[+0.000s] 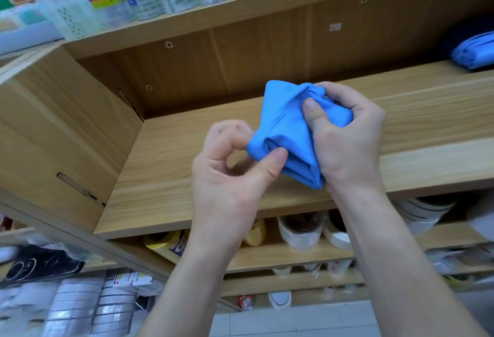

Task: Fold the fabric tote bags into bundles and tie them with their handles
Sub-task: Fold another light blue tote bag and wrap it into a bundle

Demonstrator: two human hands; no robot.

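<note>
Head view: both hands hold the blue bag (288,133) above the shelf (401,122). Right hand (347,138) grips the bunched end; left hand (230,176) pinches a fold. Soft, light cloth, best gripped at its gathered end.

The one camera sits on my head, looking forward and down at close range onto a wooden shelf (267,133), forearms rising from the bottom edge.
</note>
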